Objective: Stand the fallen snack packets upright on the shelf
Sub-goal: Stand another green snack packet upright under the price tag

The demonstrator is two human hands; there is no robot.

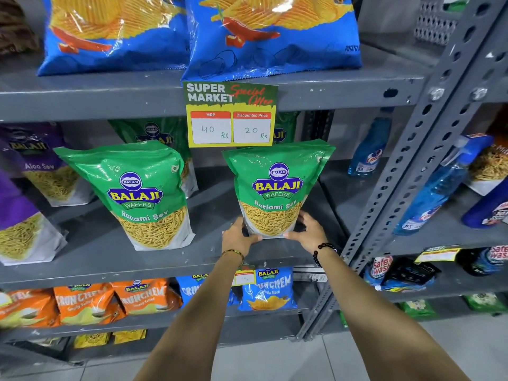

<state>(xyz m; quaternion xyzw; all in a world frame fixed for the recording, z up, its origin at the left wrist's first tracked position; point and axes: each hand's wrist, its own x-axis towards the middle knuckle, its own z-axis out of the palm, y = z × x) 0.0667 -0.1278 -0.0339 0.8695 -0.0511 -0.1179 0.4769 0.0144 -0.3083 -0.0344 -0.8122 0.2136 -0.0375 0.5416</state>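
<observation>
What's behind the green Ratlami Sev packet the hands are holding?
Behind the held packet, the top of another green packet shows beside the price tag. Its lower part is covered, so whether it stands upright is unclear.

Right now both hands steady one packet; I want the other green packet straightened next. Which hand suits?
Probably the left hand: the other green packet leans on its side; the right hand would cross over.

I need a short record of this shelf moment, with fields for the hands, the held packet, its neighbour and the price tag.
left hand: grips the lower left corner of the held packet
right hand: grips its lower right corner
held packet: green Ratlami Sev, upright on the middle shelf
neighbour packet: same kind, standing, tilted
price tag: MRP 40, discounted 20
</observation>
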